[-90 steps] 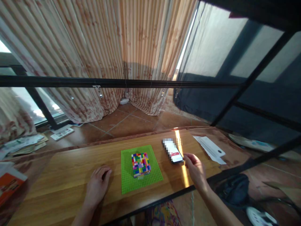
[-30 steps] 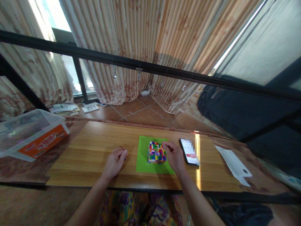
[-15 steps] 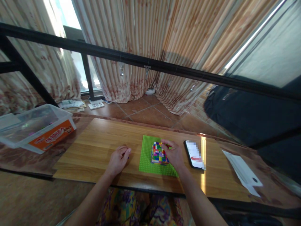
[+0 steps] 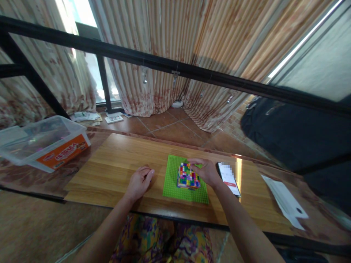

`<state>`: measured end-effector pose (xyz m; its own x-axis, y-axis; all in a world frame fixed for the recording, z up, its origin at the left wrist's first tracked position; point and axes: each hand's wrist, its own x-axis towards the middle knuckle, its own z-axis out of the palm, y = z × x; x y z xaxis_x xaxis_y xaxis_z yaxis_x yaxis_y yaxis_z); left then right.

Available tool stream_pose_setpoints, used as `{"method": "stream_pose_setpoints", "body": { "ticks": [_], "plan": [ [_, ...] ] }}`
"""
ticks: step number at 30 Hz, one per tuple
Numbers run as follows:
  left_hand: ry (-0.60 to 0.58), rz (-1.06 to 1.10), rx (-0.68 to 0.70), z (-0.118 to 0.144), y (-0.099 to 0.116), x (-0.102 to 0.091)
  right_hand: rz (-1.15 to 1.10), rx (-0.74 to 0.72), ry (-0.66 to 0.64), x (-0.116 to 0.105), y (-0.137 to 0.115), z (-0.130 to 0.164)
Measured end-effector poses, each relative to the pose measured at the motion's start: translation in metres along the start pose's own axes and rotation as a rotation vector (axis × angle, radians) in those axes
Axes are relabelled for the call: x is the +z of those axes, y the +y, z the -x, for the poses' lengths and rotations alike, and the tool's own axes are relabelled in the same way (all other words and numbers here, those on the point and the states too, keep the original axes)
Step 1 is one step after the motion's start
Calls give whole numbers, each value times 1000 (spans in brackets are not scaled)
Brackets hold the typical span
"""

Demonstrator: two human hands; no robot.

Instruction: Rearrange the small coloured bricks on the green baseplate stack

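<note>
A block built of many small coloured toy bricks (image 4: 188, 177) stands on a green studded baseplate (image 4: 170, 182) in the middle of the wooden table. My right hand (image 4: 206, 171) reaches over the block's far right corner, with its fingertips pinched close to the top bricks. Whether a small brick is between those fingertips is too fine to make out. To the left of the baseplate, my left hand (image 4: 140, 182) rests on the table with its fingers curled and the thumb against them. Anything inside that curl is hidden.
A phone (image 4: 229, 179) with a lit screen lies right of the baseplate. White paper (image 4: 283, 201) is at the table's right end. A clear plastic bin (image 4: 68, 126) with an orange label stands at the left. A black metal bar (image 4: 164, 65) crosses beyond the table, before curtains.
My right hand has drawn slightly right, off the block's top, uncovering more bricks. My left hand stays at its place on the table. The whole view has shifted a little.
</note>
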<state>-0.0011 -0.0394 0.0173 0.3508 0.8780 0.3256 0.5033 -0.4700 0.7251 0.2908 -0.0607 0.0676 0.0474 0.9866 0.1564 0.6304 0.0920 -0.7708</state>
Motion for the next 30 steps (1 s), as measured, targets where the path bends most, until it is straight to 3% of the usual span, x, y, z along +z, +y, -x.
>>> {"method": "stream_pose_setpoints", "body": {
  "ticks": [16, 21, 24, 30],
  "plan": [
    [13, -13, -4, 1, 1, 1, -106, 58, -17, 1, 4, 0],
    [17, 27, -31, 1, 3, 0, -98, 62, 223, 8, -7, 14],
    [31, 84, -71, 1, 4, -1, -80, 61, 313, 24, -32, 30],
    [104, 197, -135, 3, 0, 2, -39, -128, 15, 85, -78, 52]
  ]
}}
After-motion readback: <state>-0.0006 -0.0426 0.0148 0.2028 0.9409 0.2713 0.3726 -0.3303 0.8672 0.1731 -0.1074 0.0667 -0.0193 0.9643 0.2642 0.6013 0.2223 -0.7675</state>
